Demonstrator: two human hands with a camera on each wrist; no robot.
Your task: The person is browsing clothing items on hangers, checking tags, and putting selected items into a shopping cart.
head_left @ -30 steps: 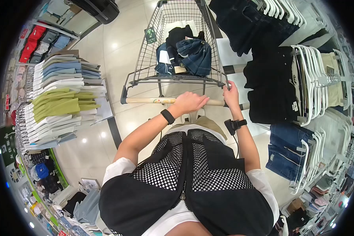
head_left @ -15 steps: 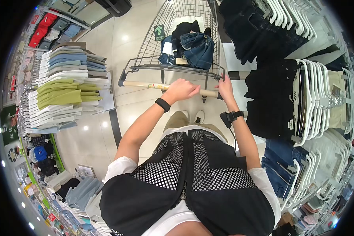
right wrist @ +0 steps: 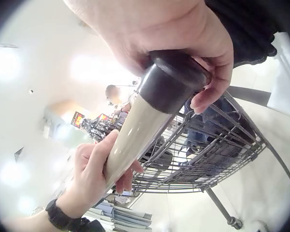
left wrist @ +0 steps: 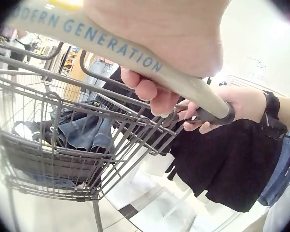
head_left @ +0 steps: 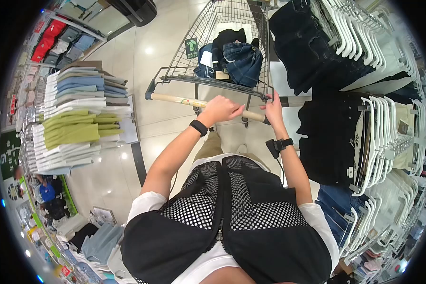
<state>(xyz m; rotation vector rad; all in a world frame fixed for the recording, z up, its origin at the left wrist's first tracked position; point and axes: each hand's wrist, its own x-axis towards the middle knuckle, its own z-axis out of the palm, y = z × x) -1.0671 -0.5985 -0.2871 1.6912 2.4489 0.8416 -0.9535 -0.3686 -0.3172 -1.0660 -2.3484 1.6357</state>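
Head view: the person stands behind a grey wire shopping cart (head_left: 177, 61), which lies at 12 o'clock from the body.

**Hand state.** The left hand (head_left: 221, 110) is clenched round the cream cylindrical cart handle (head_left: 180, 101) just right of its middle. The left wrist view shows its fingers (left wrist: 150, 92) curled under the bar. The right hand (head_left: 272, 106) grasps the handle's right end. The right wrist view shows its fingers closed over the black end cap (right wrist: 174, 79).

**Step in hand.** Judged from the two-handed grip, the cart is being pushed or steered along the aisle.

**Next move.** A rack of black garments on white hangers (head_left: 326, 132) stands close at 3 o'clock, just beside the cart's right wall. Any advance probably calls for even pressure from both hands and a slight bias toward 11 o'clock to keep clear of the rack. A shelf of folded shirts in white, green and blue (head_left: 80, 118) stands at 9 o'clock, well apart across the tiled floor.

**Container contents.** The cart basket holds:
- a bundle of blue denim jeans (head_left: 244, 61) at the near right;
- a black garment (head_left: 227, 37) behind the jeans;
- a white fabric item (head_left: 222, 26) at the far end, whose type cannot be told.
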